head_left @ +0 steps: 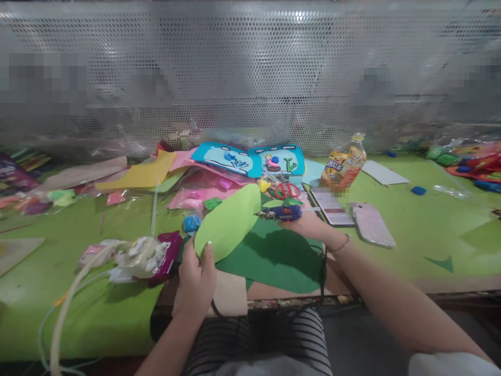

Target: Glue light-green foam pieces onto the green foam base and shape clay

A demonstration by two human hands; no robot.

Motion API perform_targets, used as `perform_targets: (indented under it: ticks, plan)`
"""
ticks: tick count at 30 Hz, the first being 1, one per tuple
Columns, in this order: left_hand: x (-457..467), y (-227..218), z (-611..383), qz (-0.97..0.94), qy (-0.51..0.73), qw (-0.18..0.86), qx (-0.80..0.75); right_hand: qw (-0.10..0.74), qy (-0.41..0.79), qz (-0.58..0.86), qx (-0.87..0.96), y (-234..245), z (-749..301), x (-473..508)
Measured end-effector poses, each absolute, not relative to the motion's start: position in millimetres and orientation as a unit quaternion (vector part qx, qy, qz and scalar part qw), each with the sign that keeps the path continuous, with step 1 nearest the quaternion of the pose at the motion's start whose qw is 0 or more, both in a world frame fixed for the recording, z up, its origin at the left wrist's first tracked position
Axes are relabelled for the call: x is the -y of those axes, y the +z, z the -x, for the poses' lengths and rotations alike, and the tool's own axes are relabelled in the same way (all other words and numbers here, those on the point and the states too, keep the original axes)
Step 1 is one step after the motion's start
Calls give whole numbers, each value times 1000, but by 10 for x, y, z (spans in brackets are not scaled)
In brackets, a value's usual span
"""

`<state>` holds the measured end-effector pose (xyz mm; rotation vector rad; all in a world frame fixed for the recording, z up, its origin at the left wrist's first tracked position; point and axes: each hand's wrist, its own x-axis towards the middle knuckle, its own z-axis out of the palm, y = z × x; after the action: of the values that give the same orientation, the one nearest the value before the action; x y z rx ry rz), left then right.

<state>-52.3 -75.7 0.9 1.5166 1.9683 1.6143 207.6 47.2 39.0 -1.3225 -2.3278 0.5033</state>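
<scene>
My left hand (198, 271) pinches the lower end of a light green leaf-shaped cutout (230, 222), thumb on top, tilted up above the table. In my right hand (307, 222) is a small dark blue glue gun (288, 212) with a red light. Its nozzle points left, at the leaf cutout's right edge; I cannot tell whether they touch. Beneath both lies a dark green sheet (279, 261). Red-handled scissors (287, 191) rest just beyond the glue gun. A blue lump in wrapping (191, 223) sits beside the cutout.
A power strip with plugs and cables (143, 258) stands left of my left hand. Two phones (332, 206) (373, 224) and a drink bottle (344, 162) are on the right. Behind are a blue picture panel (225, 159), coloured sheets (136, 175) and a perforated metal screen (250, 68).
</scene>
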Motion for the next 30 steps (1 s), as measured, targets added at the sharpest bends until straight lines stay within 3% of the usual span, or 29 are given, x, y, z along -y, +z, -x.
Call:
perform_targets:
  ticks: [5,11,15,22,30]
  plan:
    - [857,72,459,-575,438,23,-691,123,197,536,812,415,-2067,-471]
    - [783,79,438,-678,391,107,-614,116,313,549,766,474,-1997,-408]
    - [745,25,471,-726,285,100,-618,129,391,521,748,475,-1990,-384]
    - [681,-33,443,-801,222,50,-554,144,361,498,775,483,-2018,-391]
    - [645,-14,362,-791,136,3,-597,149,350,502,777,483,-2014,-398]
